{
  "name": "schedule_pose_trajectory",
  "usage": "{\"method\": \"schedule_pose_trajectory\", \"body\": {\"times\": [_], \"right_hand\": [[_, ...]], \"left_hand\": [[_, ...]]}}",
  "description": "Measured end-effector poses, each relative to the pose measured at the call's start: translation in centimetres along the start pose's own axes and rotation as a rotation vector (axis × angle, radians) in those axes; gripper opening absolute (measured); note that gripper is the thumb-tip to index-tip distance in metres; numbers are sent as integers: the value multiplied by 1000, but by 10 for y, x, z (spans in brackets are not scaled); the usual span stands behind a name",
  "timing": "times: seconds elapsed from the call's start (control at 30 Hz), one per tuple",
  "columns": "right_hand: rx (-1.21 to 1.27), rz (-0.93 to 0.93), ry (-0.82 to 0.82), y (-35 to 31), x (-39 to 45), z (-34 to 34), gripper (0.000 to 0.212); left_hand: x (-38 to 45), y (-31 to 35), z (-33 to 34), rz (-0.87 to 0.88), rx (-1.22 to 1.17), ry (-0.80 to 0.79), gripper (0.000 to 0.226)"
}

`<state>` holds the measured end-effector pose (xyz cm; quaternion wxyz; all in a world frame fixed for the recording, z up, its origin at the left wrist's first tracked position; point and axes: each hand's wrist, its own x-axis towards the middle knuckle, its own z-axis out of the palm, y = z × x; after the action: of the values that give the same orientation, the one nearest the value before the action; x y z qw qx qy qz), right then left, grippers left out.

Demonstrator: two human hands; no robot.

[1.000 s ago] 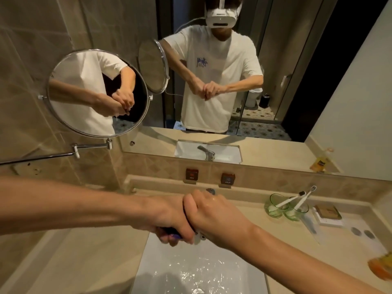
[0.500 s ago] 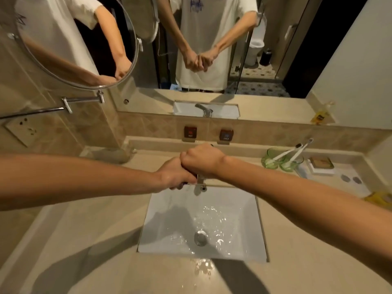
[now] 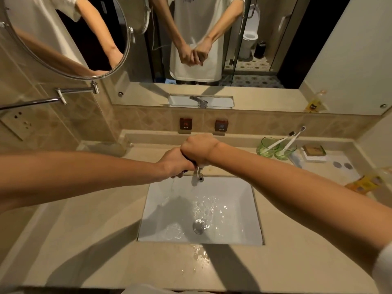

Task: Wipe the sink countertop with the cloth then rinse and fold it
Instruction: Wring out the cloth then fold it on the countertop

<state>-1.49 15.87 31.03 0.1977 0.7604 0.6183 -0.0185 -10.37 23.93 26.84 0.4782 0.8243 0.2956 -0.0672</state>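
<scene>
Wringing: left hand (image 3: 177, 163) and right hand (image 3: 198, 148) fisted together on the mostly hidden cloth (image 3: 188, 160) above the tap (image 3: 198, 174), far edge of the sink (image 3: 244, 200), desk (image 3: 106, 240) wet nearside.

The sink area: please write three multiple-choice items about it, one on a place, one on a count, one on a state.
1. Where do the green glasses stand?
A. right of the sink
B. inside the sink
C. left of the sink

2. How many toothbrushes are in them?
A. one
B. two
C. four

3. What are the two hands doing?
A. lying flat on the countertop
B. hanging apart
C. gripping the cloth together

Answers: 1 A, they stand on the countertop right of the sink. 2 B, one per glass. 3 C, left hand and right hand wring the cloth above the basin.
</scene>
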Motion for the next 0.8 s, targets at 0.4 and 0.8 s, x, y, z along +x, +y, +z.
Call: {"method": "schedule_pose_trajectory", "body": {"times": [0.4, 0.8], "right_hand": [[538, -46, 489, 55, -62, -4, 83], [1590, 298, 679, 11, -90, -5, 29]], "left_hand": [[-34, 50, -31, 147, -494, -234, 39], [-58, 49, -21, 170, -1164, -180, 56]]}}
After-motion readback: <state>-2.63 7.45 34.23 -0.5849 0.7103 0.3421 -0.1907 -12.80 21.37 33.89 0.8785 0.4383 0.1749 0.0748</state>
